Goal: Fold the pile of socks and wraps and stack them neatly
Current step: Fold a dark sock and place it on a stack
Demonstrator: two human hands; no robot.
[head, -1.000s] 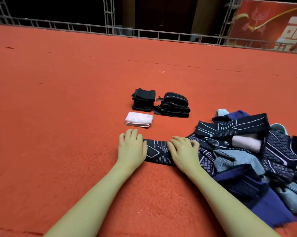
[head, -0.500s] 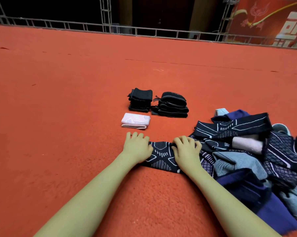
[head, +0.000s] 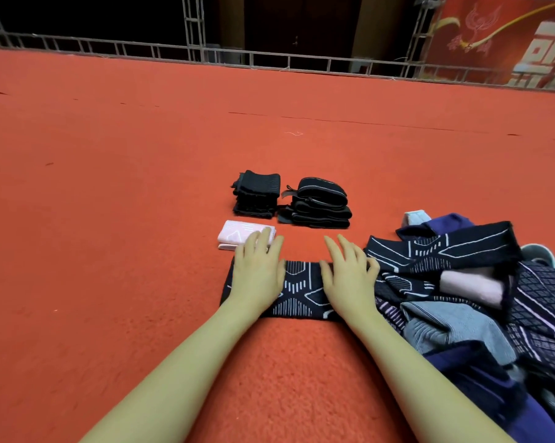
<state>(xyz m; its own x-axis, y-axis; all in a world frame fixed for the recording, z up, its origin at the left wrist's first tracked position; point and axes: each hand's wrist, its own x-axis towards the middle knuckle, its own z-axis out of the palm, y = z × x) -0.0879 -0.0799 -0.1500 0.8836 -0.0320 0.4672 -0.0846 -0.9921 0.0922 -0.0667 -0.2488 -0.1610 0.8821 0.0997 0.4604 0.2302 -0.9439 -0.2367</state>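
Dark patterned wrap (head: pixel 301 292) lies flat beside the jumbled pile (head: pixel 480 302).

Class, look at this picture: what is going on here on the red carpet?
A person is flattening a dark patterned knit wrap on the red carpet, left hand and right hand pressing it with straight fingers. To the right lies an unsorted pile of socks and wraps. Beyond the hands sit two stacks of folded black pieces and one folded pink piece.
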